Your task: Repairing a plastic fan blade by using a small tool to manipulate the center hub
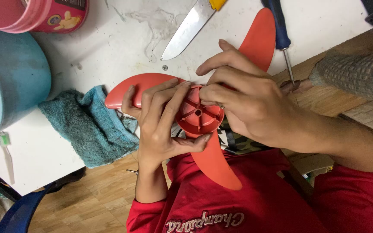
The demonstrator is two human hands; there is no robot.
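Observation:
Both my hands hold a red plastic fan blade (203, 118) with three curved vanes, its ribbed round hub facing me. My left hand (160, 125) wraps the hub from the left, thumb pressed under it and fingers over the rim. My right hand (247, 99) grips the hub's right side, fingertips pinched at its upper edge. One vane (139, 84) lies over the white table (109, 47), another vane (260, 36) points up to the right, and the third vane (216, 166) hangs over my red shirt.
A teal cloth (89, 127) lies at the table edge. A knife (186, 30) and a blue-handled screwdriver (281, 34) rest beyond the blade, with a small screw (165, 67) near them. A blue bucket (9, 82), a pink tub (44, 15) and a toothbrush (6, 153) sit left.

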